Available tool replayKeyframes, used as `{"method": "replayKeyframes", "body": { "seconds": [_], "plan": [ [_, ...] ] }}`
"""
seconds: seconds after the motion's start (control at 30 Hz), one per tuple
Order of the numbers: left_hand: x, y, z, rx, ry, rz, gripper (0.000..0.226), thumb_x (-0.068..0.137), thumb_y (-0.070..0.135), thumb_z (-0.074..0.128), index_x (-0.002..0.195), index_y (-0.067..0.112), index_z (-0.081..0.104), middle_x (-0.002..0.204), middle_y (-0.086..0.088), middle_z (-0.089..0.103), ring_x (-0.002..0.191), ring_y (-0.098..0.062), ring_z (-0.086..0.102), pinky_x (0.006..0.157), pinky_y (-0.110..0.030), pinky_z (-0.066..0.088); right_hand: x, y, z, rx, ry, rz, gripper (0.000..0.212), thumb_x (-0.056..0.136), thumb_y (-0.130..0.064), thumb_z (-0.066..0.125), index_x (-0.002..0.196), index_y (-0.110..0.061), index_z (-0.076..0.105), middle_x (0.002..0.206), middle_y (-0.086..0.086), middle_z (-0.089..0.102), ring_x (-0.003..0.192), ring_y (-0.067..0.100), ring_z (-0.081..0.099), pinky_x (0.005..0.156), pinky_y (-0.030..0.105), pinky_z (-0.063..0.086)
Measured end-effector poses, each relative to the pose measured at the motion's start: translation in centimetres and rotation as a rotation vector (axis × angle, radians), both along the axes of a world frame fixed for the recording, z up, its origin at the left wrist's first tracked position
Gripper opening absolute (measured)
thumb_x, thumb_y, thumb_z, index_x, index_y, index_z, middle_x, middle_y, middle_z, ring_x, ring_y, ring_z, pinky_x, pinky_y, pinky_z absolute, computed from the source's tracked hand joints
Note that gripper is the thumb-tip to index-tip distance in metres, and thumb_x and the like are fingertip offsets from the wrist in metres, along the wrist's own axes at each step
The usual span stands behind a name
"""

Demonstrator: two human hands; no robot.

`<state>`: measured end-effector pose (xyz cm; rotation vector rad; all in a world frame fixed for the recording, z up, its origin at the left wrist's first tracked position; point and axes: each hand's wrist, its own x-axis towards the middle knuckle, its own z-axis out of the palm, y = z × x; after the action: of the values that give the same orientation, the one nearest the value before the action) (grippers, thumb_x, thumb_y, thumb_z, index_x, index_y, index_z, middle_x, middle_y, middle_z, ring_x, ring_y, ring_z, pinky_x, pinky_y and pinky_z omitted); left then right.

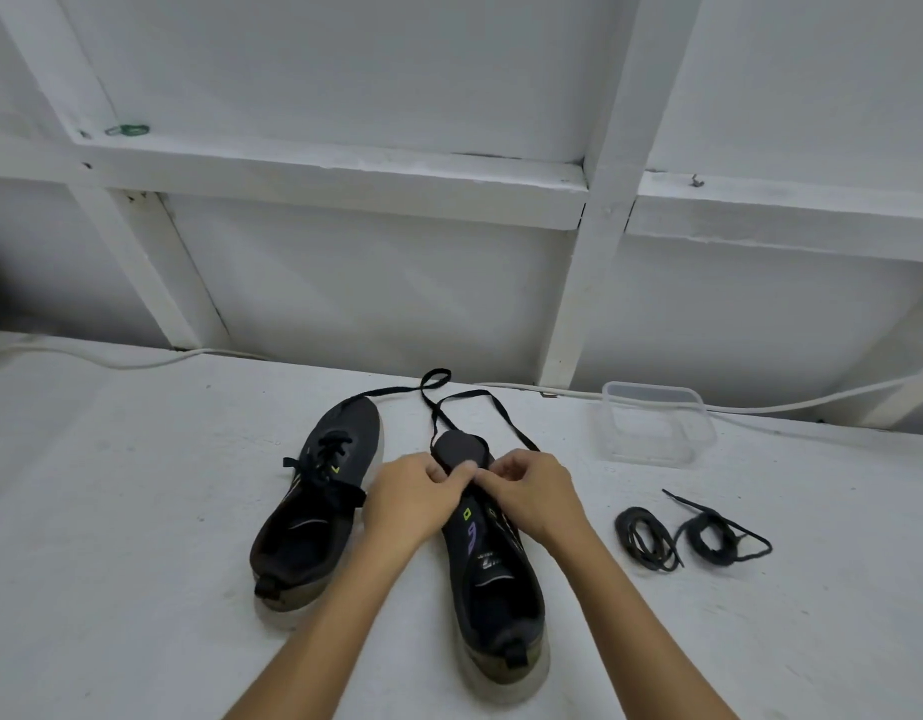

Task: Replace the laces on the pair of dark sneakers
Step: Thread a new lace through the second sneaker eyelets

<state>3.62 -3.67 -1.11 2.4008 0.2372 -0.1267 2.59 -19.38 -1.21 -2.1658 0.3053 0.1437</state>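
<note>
Both hands, the left hand (415,498) and right hand (533,493), pinched the lace (506,415) at the right sneaker (493,569) on the white surface (111,511). The left sneaker (314,501) lay beside it; two coiled laces (693,532) sat right.

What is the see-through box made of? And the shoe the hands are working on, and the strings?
The box looks like clear plastic: you can see the table through its thin walls. The shoe seems to be dark woven fabric on a pale, rubbery-looking sole. The loose lace looks like flat black woven cloth, limp and matte.
</note>
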Motion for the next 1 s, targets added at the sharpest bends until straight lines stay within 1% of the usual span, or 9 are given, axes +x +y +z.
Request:
{"method": "replayKeyframes", "body": {
  "seconds": [0.1, 0.2, 0.3, 0.4, 0.47, 0.57, 0.63, 0.8, 1.0],
  "plan": [
    [-0.2, -1.0, -0.7, -0.150, -0.028, 0.072, 0.023, 0.082, 0.042, 0.072, 0.070, 0.027, 0.059, 0.069, 0.012, 0.063, 0.077, -0.012, 0.063, 0.065, -0.024, 0.045, -0.2, -0.1, -0.3, 0.172, -0.037, -0.020, 0.011, 0.088, -0.036, 0.073, 0.084, -0.026, 0.073, 0.082, -0.012, 0.072, 0.077, 0.005, 0.065, 0.069, 0.021, 0.050],
    [0.1, -1.0, -0.2, -0.498, -0.010, 0.139, 0.009, 0.085, 0.029, 0.070, 0.078, 0.027, 0.065, 0.070, 0.014, 0.065, 0.072, -0.007, 0.060, 0.062, -0.017, 0.042, -0.4, 0.0, 0.0, 0.492, 0.011, -0.113, 0.005, 0.094, -0.022, 0.068, 0.095, -0.020, 0.073, 0.081, -0.004, 0.076, 0.061, 0.008, 0.060, 0.054, 0.021, 0.047],
    [0.6, -0.6, 1.6, -0.635, -0.071, 0.014, 0.013, 0.090, 0.032, 0.068, 0.082, 0.023, 0.069, 0.069, 0.011, 0.065, 0.066, -0.006, 0.056, 0.064, -0.020, 0.043, -0.4, -0.1, 0.2, 0.440, -0.032, -0.071, 0.016, 0.096, -0.017, 0.062, 0.101, -0.026, 0.075, 0.081, -0.005, 0.076, 0.059, 0.007, 0.059, 0.058, 0.022, 0.047],
    [1.5, -0.4, 3.8, -0.526, -0.134, -0.216, 0.017, 0.092, 0.038, 0.068, 0.084, 0.024, 0.073, 0.083, 0.009, 0.066, 0.074, -0.004, 0.057, 0.071, -0.015, 0.043, -0.5, 0.0, 1.0, 0.336, -0.028, 0.179, 0.013, 0.089, -0.027, 0.064, 0.084, -0.022, 0.074, 0.065, -0.009, 0.063, 0.056, 0.007, 0.051, 0.055, 0.015, 0.043],
    [1.9, -0.4, 4.8, -0.411, -0.137, -0.338, 0.015, 0.095, 0.040, 0.064, 0.091, 0.032, 0.077, 0.090, 0.020, 0.067, 0.086, 0.001, 0.061, 0.077, -0.010, 0.043, -0.4, -0.1, 1.5, 0.267, -0.022, 0.310, 0.034, 0.084, -0.043, 0.068, 0.076, -0.011, 0.065, 0.061, -0.006, 0.052, 0.055, 0.008, 0.044, 0.053, 0.015, 0.037],
    [1.7, 0.3, 4.8, -0.264, -0.064, -0.417, 0.027, 0.102, 0.043, 0.049, 0.103, 0.035, 0.075, 0.093, 0.016, 0.073, 0.094, -0.003, 0.066, 0.090, -0.023, 0.048, -0.3, -1.0, 1.9, 0.324, -0.035, 0.241, 0.033, 0.096, -0.042, 0.062, 0.074, -0.017, 0.069, 0.063, -0.007, 0.063, 0.057, 0.006, 0.055, 0.058, 0.018, 0.042],
    [1.3, 1.2, 4.0, -0.176, -0.042, -0.436, 0.026, 0.101, 0.047, 0.048, 0.100, 0.035, 0.071, 0.079, 0.018, 0.069, 0.077, -0.001, 0.066, 0.082, -0.029, 0.051, -0.7, -1.7, 1.9, 0.391, -0.030, 0.152, 0.029, 0.102, -0.039, 0.057, 0.086, -0.025, 0.077, 0.073, -0.006, 0.071, 0.067, 0.007, 0.064, 0.060, 0.023, 0.047],
    [0.4, 3.7, 2.9, 0.063, -0.097, -0.465, 0.033, 0.091, 0.055, 0.062, 0.074, 0.028, 0.069, 0.051, 0.016, 0.049, 0.053, -0.006, 0.045, 0.059, -0.023, 0.032, -1.0, -3.9, 1.7, 0.922, -0.063, -0.162, 0.027, 0.101, -0.032, 0.054, 0.084, -0.022, 0.072, 0.095, -0.005, 0.070, 0.063, 0.009, 0.057, 0.054, 0.021, 0.041],
    [-0.9, 4.4, 2.1, 0.045, -0.065, -0.466, 0.031, 0.092, 0.049, 0.066, 0.070, 0.027, 0.067, 0.052, 0.016, 0.048, 0.053, -0.003, 0.044, 0.051, -0.015, 0.031, -1.2, -9.0, 1.5, 1.423, -0.215, -0.451, 0.015, 0.097, -0.035, 0.059, 0.095, -0.024, 0.070, 0.062, -0.009, 0.048, 0.050, 0.007, 0.039, 0.043, 0.019, 0.026]
  ]
}}
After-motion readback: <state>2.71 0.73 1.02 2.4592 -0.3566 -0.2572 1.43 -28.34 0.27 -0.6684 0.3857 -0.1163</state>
